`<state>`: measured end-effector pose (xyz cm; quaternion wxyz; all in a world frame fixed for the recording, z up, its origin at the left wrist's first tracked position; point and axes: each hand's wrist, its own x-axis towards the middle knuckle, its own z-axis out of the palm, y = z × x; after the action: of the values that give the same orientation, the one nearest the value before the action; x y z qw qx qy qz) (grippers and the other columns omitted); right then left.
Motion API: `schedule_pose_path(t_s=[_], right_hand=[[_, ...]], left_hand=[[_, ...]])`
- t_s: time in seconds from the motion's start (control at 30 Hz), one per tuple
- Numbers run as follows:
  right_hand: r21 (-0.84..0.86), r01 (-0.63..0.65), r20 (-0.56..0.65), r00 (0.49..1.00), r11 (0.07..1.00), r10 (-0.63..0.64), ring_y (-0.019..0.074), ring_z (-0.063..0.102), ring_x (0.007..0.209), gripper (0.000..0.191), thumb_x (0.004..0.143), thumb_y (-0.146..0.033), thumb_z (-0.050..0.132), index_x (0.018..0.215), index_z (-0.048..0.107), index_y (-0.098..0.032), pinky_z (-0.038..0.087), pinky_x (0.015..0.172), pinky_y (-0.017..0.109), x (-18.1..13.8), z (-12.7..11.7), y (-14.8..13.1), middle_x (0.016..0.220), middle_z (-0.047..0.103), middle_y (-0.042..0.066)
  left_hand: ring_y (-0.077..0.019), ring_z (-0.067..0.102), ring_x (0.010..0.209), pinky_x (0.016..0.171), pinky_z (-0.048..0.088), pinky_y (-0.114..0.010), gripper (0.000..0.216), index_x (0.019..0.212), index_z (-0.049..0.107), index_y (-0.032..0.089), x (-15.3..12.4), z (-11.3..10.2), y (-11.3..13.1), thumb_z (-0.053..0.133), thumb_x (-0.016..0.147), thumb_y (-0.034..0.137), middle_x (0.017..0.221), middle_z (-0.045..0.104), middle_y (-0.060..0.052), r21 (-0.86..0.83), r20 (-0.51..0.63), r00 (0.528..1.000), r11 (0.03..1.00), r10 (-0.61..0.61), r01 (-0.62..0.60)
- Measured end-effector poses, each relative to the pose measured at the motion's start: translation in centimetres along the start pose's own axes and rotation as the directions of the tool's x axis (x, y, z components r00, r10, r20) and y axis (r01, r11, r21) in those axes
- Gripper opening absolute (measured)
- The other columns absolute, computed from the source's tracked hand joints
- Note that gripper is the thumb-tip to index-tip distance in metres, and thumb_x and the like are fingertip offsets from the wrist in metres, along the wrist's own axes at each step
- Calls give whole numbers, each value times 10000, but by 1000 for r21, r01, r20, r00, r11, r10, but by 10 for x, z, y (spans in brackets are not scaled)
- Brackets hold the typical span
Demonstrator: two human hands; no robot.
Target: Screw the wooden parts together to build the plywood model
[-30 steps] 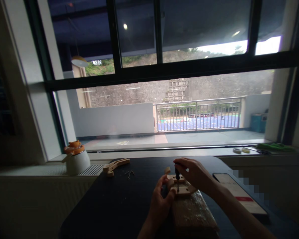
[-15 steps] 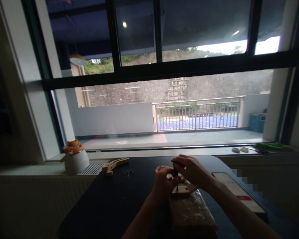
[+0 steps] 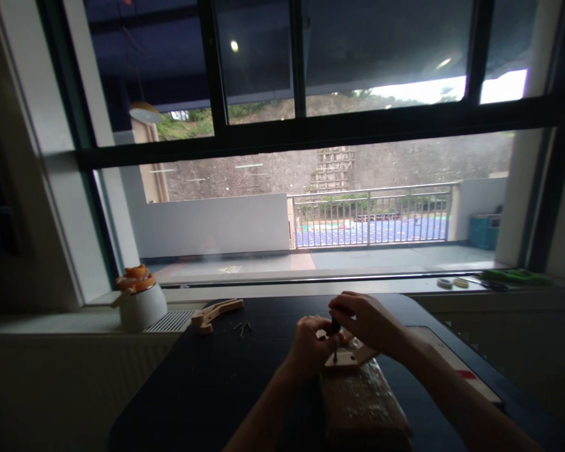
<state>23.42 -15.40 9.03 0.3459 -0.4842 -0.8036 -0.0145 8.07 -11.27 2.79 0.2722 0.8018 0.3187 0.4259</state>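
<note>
A small flat wooden piece [image 3: 346, 358] lies on a plastic-wrapped block [image 3: 361, 398] on the dark table [image 3: 226, 383]. My right hand [image 3: 370, 323] is closed round the dark handle of a small screwdriver [image 3: 334, 336] that stands upright with its tip on the wooden piece. My left hand [image 3: 311, 342] is curled against the piece's left end, fingers pressed together beside the screwdriver; whatever it pinches is hidden.
A longer wooden part [image 3: 215, 311] and a few loose screws [image 3: 243, 326] lie at the table's far left. A white pot with an orange lid [image 3: 139, 298] stands on the sill. A flat white-and-red card [image 3: 461, 370] lies at the right. Tape rolls [image 3: 452, 283] sit on the sill.
My left hand has moved up from the near side of the wooden piece to its far left end, next to the screwdriver. The right hand has stayed on the screwdriver.
</note>
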Motion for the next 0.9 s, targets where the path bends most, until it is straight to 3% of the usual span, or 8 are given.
schedule_pose_path(t_s=[0.1, 0.27, 0.4, 0.5, 0.67, 0.9], right_hand=[[24, 28, 40, 999, 999, -29, 145, 593, 702, 220, 823, -187, 510, 953, 688, -199, 430, 640, 241, 0, -4, 1, 865, 663, 41], [32, 47, 95, 994, 998, -50, 137, 582, 662, 212, 812, -169, 510, 851, 716, -200, 411, 596, 227, 4, -13, -4, 779, 657, 31], [13, 28, 109, 994, 1000, -29, 131, 569, 638, 191, 803, -171, 526, 812, 715, -196, 391, 578, 225, 6, -16, -6, 741, 648, 20], [-2, 3, 102, 995, 1000, -3, 134, 567, 639, 170, 792, -178, 541, 798, 711, -192, 384, 580, 229, 6, -15, -6, 733, 646, 17], [-9, -6, 126, 992, 1000, 7, 124, 558, 620, 168, 791, -179, 540, 795, 707, -195, 370, 562, 222, 7, -16, -11, 720, 636, 5], [1, 12, 176, 984, 1000, -12, 123, 555, 632, 210, 812, -162, 513, 823, 717, -212, 384, 585, 221, 13, -16, -17, 732, 632, 7]], left_hand=[[-161, 555, 699, 667, 418, -250, 212, 787, 716, 114, 10, -11, -4, 628, 722, 297, 722, 656, -30, -62, 226, 972, 995, -60, 75], [-113, 505, 572, 541, 370, -211, 276, 776, 732, 127, 35, -31, -6, 707, 645, 369, 602, 615, 14, -62, 483, 870, 988, -97, 144], [-100, 496, 554, 539, 363, -207, 222, 767, 748, 148, 53, -39, -1, 722, 631, 321, 592, 618, 24, -56, 620, 778, 984, -98, 168], [-100, 502, 562, 551, 365, -209, 215, 771, 753, 153, 59, -42, 0, 740, 615, 299, 603, 628, 24, -63, 664, 743, 983, -85, 170], [-105, 524, 600, 591, 385, -212, 283, 847, 751, 156, 54, -43, -6, 735, 636, 345, 659, 654, 19, -129, 672, 739, 975, -47, 179], [-162, 588, 733, 649, 437, -236, 374, 921, 739, 150, 41, -40, -26, 710, 666, 421, 826, 702, -50, -314, 592, 804, 935, 55, 167]])
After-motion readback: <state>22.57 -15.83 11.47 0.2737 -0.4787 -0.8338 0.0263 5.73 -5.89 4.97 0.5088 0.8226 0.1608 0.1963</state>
